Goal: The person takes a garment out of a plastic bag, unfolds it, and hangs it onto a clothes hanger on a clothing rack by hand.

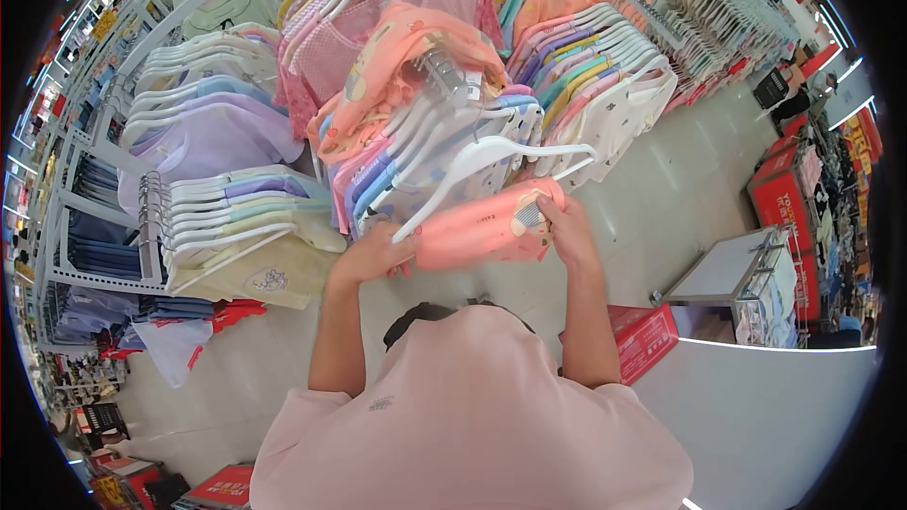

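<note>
My left hand (380,251) is closed on the left edge of a coral-coloured garment (477,227) with a printed cartoon patch and small lettering. At its other end, my right hand (570,227) pinches the cloth beside the print, so the garment is stretched between both hands in front of my chest. Just beyond it a bare white hanger (472,157) slants across, its lower left end reaching my left fingers; whether they grip it too I cannot tell. More coral clothing (402,61) lies bunched over the hangers of the rack straight ahead.
Racks of clothes on white hangers stand close ahead, with lilac tops (222,137) and pale yellow tops (269,255) at left and a multicoloured row (605,85) at right. A white-topped stand (723,269) and a red box (645,335) are to my right.
</note>
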Available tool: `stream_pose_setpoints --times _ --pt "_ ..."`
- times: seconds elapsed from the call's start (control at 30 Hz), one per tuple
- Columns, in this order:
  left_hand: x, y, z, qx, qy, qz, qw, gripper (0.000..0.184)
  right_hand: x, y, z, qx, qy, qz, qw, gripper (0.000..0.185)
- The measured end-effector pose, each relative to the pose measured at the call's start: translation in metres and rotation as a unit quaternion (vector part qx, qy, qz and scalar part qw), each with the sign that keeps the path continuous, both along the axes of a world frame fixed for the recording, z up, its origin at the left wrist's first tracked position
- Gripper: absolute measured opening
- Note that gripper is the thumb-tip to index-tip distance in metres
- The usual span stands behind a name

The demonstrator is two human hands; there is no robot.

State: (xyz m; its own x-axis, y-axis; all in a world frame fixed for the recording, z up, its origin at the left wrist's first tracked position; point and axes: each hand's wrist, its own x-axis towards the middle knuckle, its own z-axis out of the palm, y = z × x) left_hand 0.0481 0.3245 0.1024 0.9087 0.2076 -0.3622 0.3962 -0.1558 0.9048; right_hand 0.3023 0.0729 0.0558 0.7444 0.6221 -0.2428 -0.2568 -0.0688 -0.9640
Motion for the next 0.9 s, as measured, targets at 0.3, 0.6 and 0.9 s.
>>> stream_pose_setpoints --times 0.3,0.6,0.9 --pt "0.017 0.011 -0.003 -0.077 0.068 0.054 0.993 0.038 0.016 0.023 -0.019 -0.021 0.021 0.028 0.999 0.023" --pt "0.008 0.020 -0.041 -0.073 0.004 0.076 0.994 0.043 0.028 0.022 -0.061 0.001 0.021 0.022 1.000 0.023" --pt "-0.003 0.015 -0.073 -0.329 -0.047 0.189 0.924 0.059 0.041 0.022 -0.070 -0.025 0.020 0.039 0.999 0.020"
